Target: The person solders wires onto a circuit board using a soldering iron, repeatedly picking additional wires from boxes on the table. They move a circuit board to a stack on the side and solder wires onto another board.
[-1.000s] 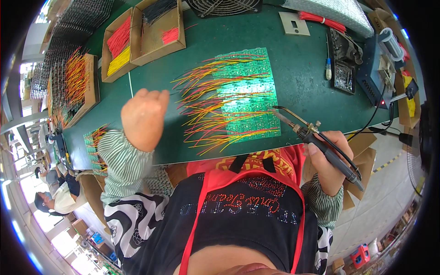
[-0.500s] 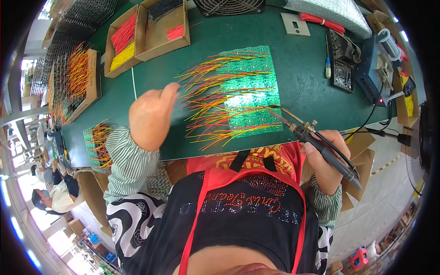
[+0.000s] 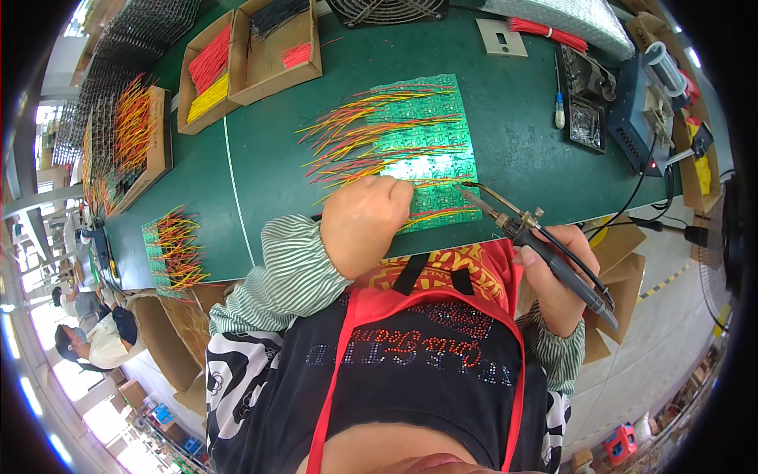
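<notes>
A green panel of circuit boards lies on the bench with rows of red and yellow wires trailing off its left side. Over the lower rows is my left hand, closed with curled fingers; its fingertips and whatever they pinch are hidden from me. My right hand grips a soldering iron fitted with a curved solder-feed tube. The iron's tip rests at or just above the panel's lower right part, to the right of my left hand; contact cannot be made out.
Cardboard boxes of cut wires stand at the back left. Another wired panel lies at the left. At the right are a blue soldering station, a black tray and a screwdriver. A fan stands at the back.
My left hand has come from the bench left of the panel, moving right and toward me, onto the lower wires. The right hand and iron have stayed nearly still.
</notes>
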The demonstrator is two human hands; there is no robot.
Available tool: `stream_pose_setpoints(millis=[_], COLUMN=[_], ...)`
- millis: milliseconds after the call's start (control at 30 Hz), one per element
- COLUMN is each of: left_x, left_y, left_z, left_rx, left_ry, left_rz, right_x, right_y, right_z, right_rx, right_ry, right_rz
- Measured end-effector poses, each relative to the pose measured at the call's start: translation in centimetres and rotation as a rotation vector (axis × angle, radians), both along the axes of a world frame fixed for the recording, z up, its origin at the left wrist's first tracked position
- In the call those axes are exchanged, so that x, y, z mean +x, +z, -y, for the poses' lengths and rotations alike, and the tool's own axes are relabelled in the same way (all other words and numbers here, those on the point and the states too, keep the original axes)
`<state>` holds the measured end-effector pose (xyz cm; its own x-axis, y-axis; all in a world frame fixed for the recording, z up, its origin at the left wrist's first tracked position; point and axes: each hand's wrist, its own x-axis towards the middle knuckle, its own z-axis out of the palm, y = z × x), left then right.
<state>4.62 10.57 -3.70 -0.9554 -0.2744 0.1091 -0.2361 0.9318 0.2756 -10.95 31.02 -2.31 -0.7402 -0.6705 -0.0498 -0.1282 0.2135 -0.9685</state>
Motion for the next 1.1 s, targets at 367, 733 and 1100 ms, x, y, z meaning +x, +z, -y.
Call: stream_pose_setpoints(millis=[367,733,1100], left_x=[0.9,0.8,0.6], left_y=[0.0,-0.2,-0.2], left_z=[3.1,3.8,4.3], left_rx=[0.58,0.653,0.659], left_ry=[0.243,0.145,0.135], left_rz=[-0.007,0.035,0.082], right_x=[0.5,1.2,1.0], right_y=[-0.2,-1.5,-0.9], right_z=[1.7,3.7,4.5], right_rx=[-0.02,-0.054,-0.019], right_ry=[0.124,0.189,0.224], right_rz=[0.008,0.025,-0.022])
